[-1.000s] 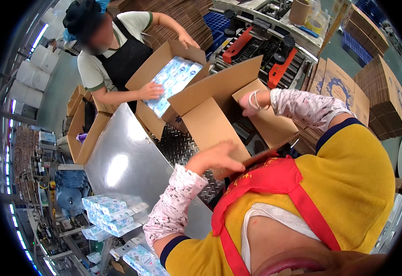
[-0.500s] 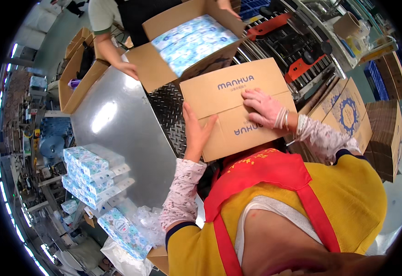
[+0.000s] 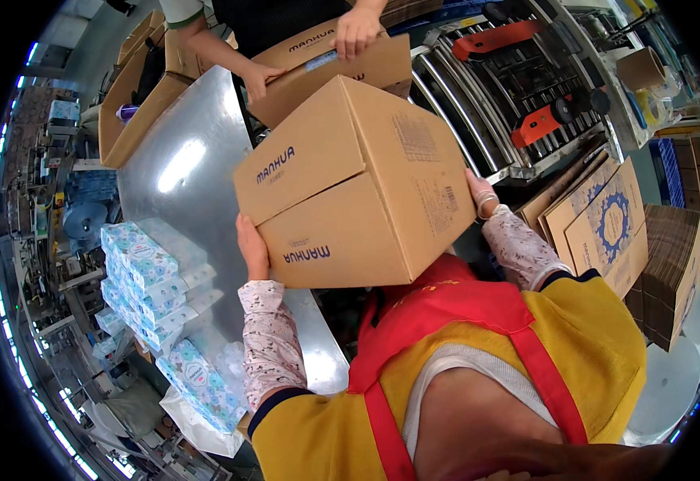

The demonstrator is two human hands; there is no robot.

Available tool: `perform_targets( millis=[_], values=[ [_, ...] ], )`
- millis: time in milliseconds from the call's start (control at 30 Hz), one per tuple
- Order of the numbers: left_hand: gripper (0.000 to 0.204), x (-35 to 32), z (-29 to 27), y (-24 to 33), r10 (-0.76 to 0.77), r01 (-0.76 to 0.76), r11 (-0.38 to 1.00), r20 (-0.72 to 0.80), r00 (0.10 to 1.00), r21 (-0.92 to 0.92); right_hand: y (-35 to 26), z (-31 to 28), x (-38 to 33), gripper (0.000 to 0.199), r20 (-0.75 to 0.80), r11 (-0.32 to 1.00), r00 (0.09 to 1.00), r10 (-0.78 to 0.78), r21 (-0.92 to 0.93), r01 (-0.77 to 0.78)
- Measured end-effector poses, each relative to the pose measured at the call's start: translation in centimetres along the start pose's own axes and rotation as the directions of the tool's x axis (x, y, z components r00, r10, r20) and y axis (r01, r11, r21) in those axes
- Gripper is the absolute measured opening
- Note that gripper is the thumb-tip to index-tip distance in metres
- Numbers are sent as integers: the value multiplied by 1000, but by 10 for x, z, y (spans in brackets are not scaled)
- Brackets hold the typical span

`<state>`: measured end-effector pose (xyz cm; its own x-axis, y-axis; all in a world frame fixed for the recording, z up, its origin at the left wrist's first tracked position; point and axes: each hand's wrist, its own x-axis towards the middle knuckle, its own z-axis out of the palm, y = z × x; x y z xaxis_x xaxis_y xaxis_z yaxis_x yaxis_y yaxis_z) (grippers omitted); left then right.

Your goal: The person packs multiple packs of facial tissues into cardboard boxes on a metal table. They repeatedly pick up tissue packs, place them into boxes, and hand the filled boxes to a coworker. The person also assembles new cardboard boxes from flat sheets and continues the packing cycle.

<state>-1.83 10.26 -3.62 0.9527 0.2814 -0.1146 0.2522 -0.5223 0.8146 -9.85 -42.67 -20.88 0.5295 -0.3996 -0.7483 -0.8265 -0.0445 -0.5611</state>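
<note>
Both hands form my grip on the cardboard box, pressed flat against opposite sides rather than curled round anything: my left hand on the near left face, my right hand at the far right edge, fingers partly hidden behind the board. I hold the box tilted, clear of the steel counter, close in front of my chest and red apron.

Since only palm pressure carries it, I judge the box could slide down if either hand eases off, and the bottom flaps look folded rather than taped, so they might spring open. It also blocks my view of the counter beneath.

Across the counter, another person's hands rest on a second cardboard box, just beyond mine; swinging forward could knock the two together. Blue-patterned tissue packs are stacked at the counter's left edge, and flat cartons lean at my right.
</note>
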Motion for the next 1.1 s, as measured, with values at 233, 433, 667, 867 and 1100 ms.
perform_targets(
  millis=[233,433,667,867,1100],
  values=[
    [66,-80,137,46,-244,714,463,699,672,-525,-74,-230,-148,42,306,887,907,-289,441,134],
    [79,-71,108,78,-13,551,688,751,660,-472,-170,-39,-281,34,461,846,779,-425,-106,523],
    [47,-67,34,81,153,-168,986,347,925,12,-193,46,-293,51,236,80,360,-903,-731,678],
    [34,-47,36,91,86,-180,964,412,907,194,-90,-110,-139,46,115,906,902,-417,-28,423],
    [34,0,55,94,112,-260,935,494,862,242,-54,-121,-28,57,143,438,969,-203,-871,220]
  ],
)
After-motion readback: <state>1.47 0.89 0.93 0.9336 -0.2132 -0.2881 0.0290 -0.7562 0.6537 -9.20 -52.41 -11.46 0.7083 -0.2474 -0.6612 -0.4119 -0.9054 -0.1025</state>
